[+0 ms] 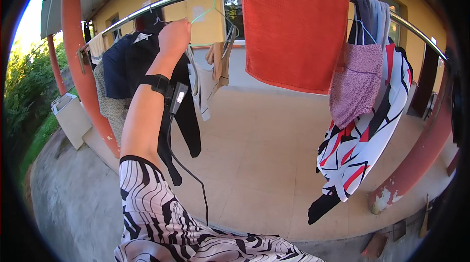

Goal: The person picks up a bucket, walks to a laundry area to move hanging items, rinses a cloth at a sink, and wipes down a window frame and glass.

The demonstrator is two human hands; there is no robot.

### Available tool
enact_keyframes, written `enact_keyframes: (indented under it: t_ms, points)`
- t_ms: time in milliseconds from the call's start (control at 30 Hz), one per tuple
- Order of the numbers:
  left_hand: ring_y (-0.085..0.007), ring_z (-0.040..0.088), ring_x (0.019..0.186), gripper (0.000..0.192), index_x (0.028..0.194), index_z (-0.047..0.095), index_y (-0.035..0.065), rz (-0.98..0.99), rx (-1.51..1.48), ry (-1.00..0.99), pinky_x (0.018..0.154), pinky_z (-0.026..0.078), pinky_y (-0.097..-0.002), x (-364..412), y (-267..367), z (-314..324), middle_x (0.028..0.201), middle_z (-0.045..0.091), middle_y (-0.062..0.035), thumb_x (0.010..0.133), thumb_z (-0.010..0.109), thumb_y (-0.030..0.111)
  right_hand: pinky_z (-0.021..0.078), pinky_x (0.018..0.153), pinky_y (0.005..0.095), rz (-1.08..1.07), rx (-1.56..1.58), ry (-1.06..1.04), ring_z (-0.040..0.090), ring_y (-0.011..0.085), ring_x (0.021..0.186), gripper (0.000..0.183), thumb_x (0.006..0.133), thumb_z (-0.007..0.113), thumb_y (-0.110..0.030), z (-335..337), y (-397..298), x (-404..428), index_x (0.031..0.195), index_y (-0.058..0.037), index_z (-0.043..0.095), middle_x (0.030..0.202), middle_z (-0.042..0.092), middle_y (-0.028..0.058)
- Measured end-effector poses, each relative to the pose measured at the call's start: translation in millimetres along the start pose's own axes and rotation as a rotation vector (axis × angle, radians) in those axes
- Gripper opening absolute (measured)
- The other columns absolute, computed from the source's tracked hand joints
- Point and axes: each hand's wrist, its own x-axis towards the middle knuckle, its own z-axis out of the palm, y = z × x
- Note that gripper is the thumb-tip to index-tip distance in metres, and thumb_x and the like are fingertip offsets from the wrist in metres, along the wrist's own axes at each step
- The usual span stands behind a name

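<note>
My left hand is raised to the left end of a green clothes hanger, its fingers closed at that corner. The hanger's hook rests over a shiny metal rail. From this hanger hang a pale grey strappy top and tan garments. A black strap with a small cabled device circles my left wrist. Dark clothes hang just behind and left of the hand. To the right, an orange-red towel is draped over the rail. My right hand is out of view.
Further right hang a purple patterned cloth and a red, white and black garment. Red pillars stand at both sides. A yellow wall with windows is behind. A cable trails down from the wrist device.
</note>
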Motion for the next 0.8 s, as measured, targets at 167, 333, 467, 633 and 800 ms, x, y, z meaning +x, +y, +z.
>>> enact_keyframes:
  t_ms: [167, 333, 467, 633, 800]
  points:
    - [-0.0343, 0.059, 0.075, 0.021, 0.079, 0.061, 0.005, 0.181, -0.046, -0.027, 0.065, 0.047, -0.0436, 12, 59, -7, 0.077, 0.061, -0.016, 0.082, 0.049, 0.022, 0.0461, 0.07, 0.0405, 0.031, 0.157, 0.057, 0.056, 0.0311, 0.081, 0.025, 0.084, 0.047, -0.022, -3, 31, -20, 0.099, -0.0056, 0.056, 0.094, 0.059, 0.0135]
    - [-0.0348, 0.059, 0.075, 0.023, 0.079, 0.061, 0.0047, 0.222, -0.082, -0.046, 0.064, 0.046, -0.0441, 18, 110, -14, 0.076, 0.061, -0.0159, 0.083, 0.049, 0.024, 0.0463, 0.07, 0.0399, 0.048, 0.287, 0.108, 0.056, 0.0301, 0.081, 0.025, 0.084, 0.047, -0.022, -9, 64, -40, 0.1, -0.0052, 0.056, 0.094, 0.059, 0.0128]
    - [-0.0349, 0.059, 0.075, 0.023, 0.079, 0.061, 0.0043, 0.237, -0.113, -0.066, 0.065, 0.046, -0.0443, 22, 117, -14, 0.077, 0.061, -0.0159, 0.082, 0.049, 0.024, 0.0464, 0.069, 0.0394, 0.06, 0.351, 0.128, 0.056, 0.0293, 0.081, 0.025, 0.084, 0.047, -0.023, -15, 82, -52, 0.1, -0.0049, 0.056, 0.094, 0.059, 0.0122]
    - [-0.0336, 0.059, 0.075, 0.029, 0.079, 0.061, 0.0065, 0.364, -0.028, -0.037, 0.066, 0.046, -0.0436, 24, 79, -19, 0.079, 0.062, -0.0147, 0.084, 0.043, 0.029, 0.0466, 0.069, 0.0387, 0.086, 0.396, 0.138, 0.056, 0.0283, 0.08, 0.026, 0.085, 0.047, -0.023, -23, 96, -63, 0.101, -0.0046, 0.056, 0.093, 0.06, 0.0115]
    - [-0.0313, 0.059, 0.075, 0.029, 0.078, 0.061, 0.0085, 0.352, 0.037, 0.026, 0.065, 0.046, -0.0417, 30, 45, -38, 0.079, 0.062, -0.0112, 0.084, 0.044, 0.03, 0.0467, 0.069, 0.0381, 0.106, 0.413, 0.127, 0.056, 0.0273, 0.08, 0.026, 0.085, 0.047, -0.023, -31, 99, -64, 0.101, -0.0042, 0.056, 0.093, 0.06, 0.0107]
